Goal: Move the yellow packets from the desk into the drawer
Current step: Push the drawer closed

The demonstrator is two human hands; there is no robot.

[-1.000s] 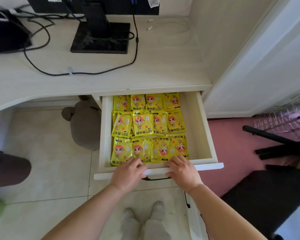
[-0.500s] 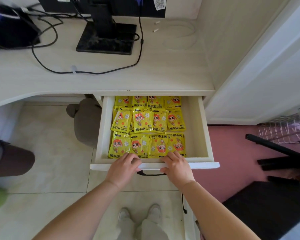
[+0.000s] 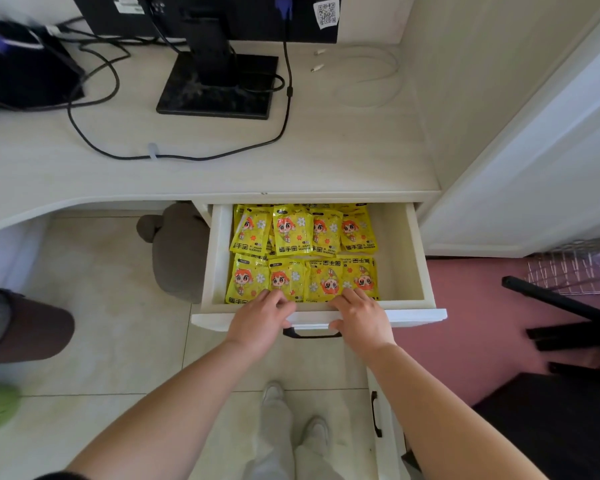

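Note:
Several yellow packets (image 3: 302,251) with a cartoon face lie in rows inside the open white drawer (image 3: 418,258) under the desk (image 3: 222,171). The back rows are hidden beneath the desk edge. No yellow packet shows on the desktop. My left hand (image 3: 260,320) and my right hand (image 3: 361,317) both rest on the drawer's front panel, fingers curled over its top edge and touching the nearest packets, thumbs down by the black handle (image 3: 310,336).
A black monitor stand (image 3: 219,88), black cables (image 3: 187,155) and a white cable (image 3: 371,77) lie on the desk. A grey object (image 3: 177,251) sits under it. Another person's leg (image 3: 21,327) is at left, a black chair (image 3: 568,317) at right.
The drawer has slid inward under the desk with both hands on its front. The rearmost row of packets has gone out of sight.

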